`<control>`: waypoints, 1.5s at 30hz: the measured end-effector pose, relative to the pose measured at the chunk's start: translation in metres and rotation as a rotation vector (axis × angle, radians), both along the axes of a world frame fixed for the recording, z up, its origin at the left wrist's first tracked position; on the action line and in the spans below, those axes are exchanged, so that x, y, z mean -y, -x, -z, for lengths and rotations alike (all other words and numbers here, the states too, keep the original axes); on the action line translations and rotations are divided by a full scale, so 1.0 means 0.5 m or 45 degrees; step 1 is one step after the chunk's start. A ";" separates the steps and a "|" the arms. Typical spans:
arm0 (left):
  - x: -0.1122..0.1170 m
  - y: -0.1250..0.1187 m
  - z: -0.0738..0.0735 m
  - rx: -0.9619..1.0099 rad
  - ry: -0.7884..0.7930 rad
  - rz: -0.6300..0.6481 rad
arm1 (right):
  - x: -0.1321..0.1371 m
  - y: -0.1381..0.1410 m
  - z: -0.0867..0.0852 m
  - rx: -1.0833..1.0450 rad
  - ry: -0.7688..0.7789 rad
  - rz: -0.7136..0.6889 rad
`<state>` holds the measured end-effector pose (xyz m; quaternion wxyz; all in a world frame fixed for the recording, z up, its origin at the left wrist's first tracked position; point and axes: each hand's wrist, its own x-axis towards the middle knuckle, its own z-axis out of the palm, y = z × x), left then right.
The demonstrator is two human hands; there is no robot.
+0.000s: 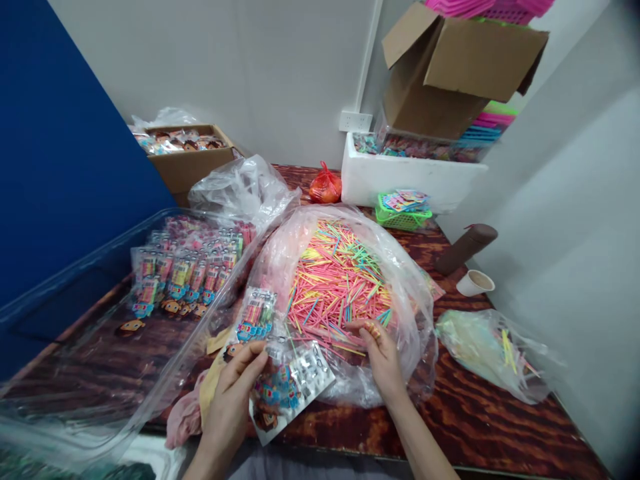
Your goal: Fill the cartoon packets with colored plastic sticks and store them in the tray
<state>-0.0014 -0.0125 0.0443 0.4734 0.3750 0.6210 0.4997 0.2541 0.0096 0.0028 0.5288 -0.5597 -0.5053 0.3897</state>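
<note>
My left hand (233, 393) pinches the edge of a silver printed pouch (313, 377) with cartoon figures on it. The pouch lies tilted over the near side of a big clear plastic bag (417, 300). Inside that bag is a heap of thin coloured sticks (340, 280), mostly pink, with yellow, green and blue ones. At the heap's near right edge, my right hand (383, 357) has its fingers bent and closed against the sticks; what lies between the fingertips is hidden. Just beyond my left hand rests a filled printed packet (257, 313).
A clear plastic bin (200, 340) at the left holds rows of filled packets (187, 273). Behind stand a cardboard box (193, 167) and a white foam box (415, 177). Toward the right are a green basket (403, 217), dark bottle (465, 247), paper cup (474, 283) and plastic bag (480, 343).
</note>
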 end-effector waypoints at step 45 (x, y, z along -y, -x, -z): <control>-0.023 -0.025 0.028 0.039 0.072 -0.043 | 0.059 0.052 0.072 -0.024 0.121 -0.128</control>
